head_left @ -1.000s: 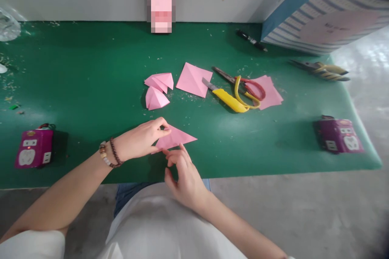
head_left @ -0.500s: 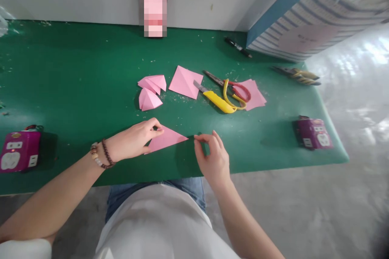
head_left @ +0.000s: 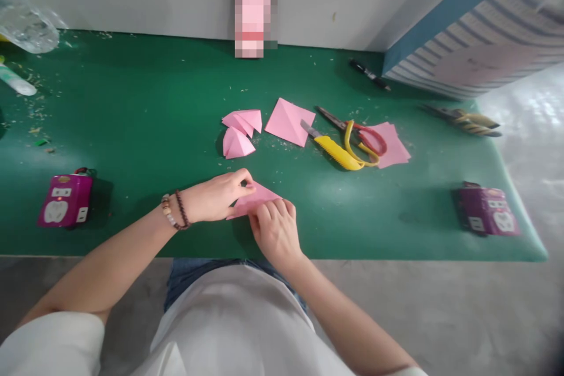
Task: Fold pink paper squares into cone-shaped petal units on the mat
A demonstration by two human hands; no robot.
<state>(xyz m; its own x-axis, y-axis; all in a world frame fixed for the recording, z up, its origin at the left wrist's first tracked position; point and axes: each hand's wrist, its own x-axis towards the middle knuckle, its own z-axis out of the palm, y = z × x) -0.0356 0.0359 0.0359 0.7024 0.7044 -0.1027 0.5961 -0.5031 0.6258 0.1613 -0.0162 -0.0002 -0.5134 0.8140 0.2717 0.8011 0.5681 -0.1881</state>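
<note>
A pink sheet of paper (head_left: 259, 193), folded to a triangle, is between my hands near the front edge of the green table (head_left: 145, 129). My left hand (head_left: 222, 195) grips its left side, thumb and fingers closed on it. With fingers bent, my right hand (head_left: 277, 229) grips the lower right edge; its fingertips partly cover the paper. Beyond them lie two folded pink paper pieces (head_left: 238, 141), one against the other. To their right is a creased pink square (head_left: 288, 122), with the blade of a yellow utility knife (head_left: 338, 153) over its corner.
Scissors (head_left: 346, 126) with red and yellow handles rest partly on more pink paper (head_left: 396, 147). Pliers (head_left: 467, 120), a black pen (head_left: 369, 74) and a striped box (head_left: 462, 53) are at the right. Purple power sockets (head_left: 66, 200) stand at both sides. Scraps litter the far left.
My right hand has come left from beside the paper's tip and now grips its lower edge. My left hand keeps its hold. The whole view has shifted toward the left.
</note>
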